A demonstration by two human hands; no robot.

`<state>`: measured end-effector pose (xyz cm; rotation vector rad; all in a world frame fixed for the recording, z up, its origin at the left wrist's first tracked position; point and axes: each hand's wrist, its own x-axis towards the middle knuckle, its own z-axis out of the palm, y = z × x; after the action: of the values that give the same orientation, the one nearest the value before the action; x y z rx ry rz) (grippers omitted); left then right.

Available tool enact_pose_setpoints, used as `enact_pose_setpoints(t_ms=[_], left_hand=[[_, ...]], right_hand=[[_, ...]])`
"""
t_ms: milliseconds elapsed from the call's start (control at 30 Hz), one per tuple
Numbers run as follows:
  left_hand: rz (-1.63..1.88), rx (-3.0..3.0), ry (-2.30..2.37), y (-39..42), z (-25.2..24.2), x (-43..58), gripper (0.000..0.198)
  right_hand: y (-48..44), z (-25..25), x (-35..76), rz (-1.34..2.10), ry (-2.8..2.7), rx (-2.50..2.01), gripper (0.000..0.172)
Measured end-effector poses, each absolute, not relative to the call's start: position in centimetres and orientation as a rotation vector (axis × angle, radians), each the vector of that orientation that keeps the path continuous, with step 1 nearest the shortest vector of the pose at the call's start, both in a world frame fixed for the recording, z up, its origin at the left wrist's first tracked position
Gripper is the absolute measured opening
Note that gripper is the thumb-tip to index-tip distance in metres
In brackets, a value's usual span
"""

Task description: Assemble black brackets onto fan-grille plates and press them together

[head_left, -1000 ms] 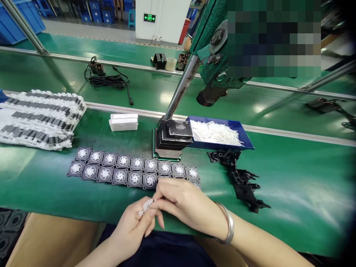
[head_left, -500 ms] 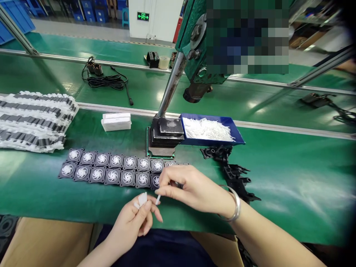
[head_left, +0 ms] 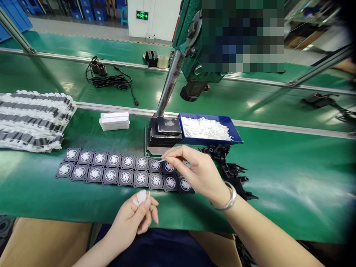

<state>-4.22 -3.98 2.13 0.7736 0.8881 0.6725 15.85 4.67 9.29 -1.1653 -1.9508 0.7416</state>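
My left hand (head_left: 139, 213) is closed around a small bunch of white strips (head_left: 141, 196), their ends fanning out above the thumb. Over the back row, my right hand (head_left: 191, 170) pinches one thin white strip (head_left: 161, 160) between thumb and fingertips. Its tip is at a square black part (head_left: 155, 164) with a white swirl of blades in the centre. Two rows of such black square parts (head_left: 110, 175) lie side by side on the green bench; my right hand hides some at the right end.
A blue tray (head_left: 238, 138) of loose white strips stands beside the base (head_left: 168, 128) of a green press (head_left: 187, 44). Black plastic parts (head_left: 236, 170) lie right of my hand. White boxes (head_left: 114, 121), a stack of grey-and-white pieces (head_left: 33, 118) and coiled cable (head_left: 114, 81) are farther left.
My right hand has moved up and away from my left hand, carrying a white strip to the back row. My left hand stays nearly in place with its bunch.
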Motion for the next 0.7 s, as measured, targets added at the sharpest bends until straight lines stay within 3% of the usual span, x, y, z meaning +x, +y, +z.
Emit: enact_pose_setpoints(t_ms=[133,533,700], left_hand=[[0.599,0.775,0.851,-4.2,1.4,-4.1,0.047],[0.512,0.859,0.882,-4.2,1.3,-4.2,0.049],[0.505,0.857,0.913,-4.2,1.4,-4.2,0.049]], right_hand=[[5.4,8.3,16.1,0.549,-2.120,-1.163,0.008],[5.9,6.6,15.3,0.447,-2.252,-1.135,0.008],[6.1,7.1,15.5,0.174,-2.338,-1.091,0.028]])
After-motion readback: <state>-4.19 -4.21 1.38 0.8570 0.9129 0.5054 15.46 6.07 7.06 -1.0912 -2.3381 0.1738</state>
